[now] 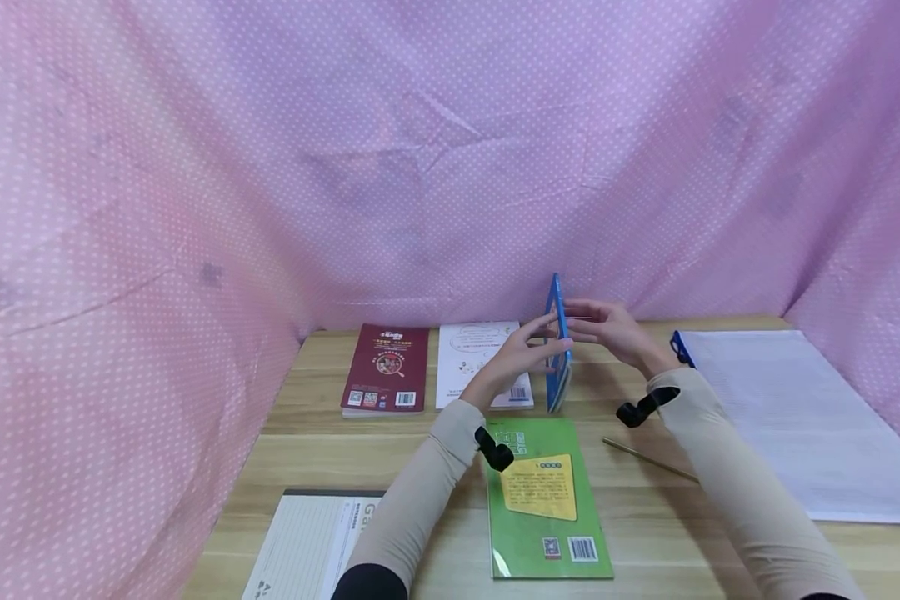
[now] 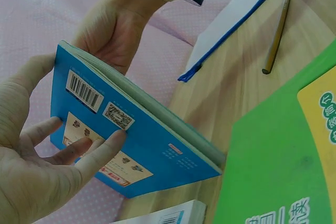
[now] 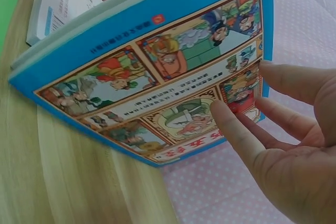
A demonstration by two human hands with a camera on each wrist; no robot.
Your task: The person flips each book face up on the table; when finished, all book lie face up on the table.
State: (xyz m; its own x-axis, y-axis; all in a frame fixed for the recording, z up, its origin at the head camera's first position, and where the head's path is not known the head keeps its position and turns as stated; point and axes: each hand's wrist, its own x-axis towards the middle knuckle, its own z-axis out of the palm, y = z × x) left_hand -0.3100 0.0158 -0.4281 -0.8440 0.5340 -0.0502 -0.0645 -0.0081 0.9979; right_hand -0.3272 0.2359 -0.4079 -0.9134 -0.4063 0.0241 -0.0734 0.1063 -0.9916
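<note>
A blue book (image 1: 557,375) stands upright on the table beyond the green book (image 1: 540,542). Its blue back cover (image 2: 157,150) faces my left hand (image 1: 516,362), which grips it with fingers spread over that cover and the thumb at the edge. The illustrated front cover (image 3: 126,98) faces my right hand (image 1: 618,337). Fairly straight fingers (image 3: 239,135) of that hand touch the pictures on it. Pages stand slightly apart along one edge in the left wrist view.
A maroon book (image 1: 387,367) and a white book (image 1: 480,358) lie at the back left. A notebook (image 1: 307,542) is at the front left. Right of the green book lie a pencil-like stick (image 1: 648,458) and a white pouch with blue edging (image 1: 802,425). A pink dotted curtain (image 1: 435,167) hangs behind.
</note>
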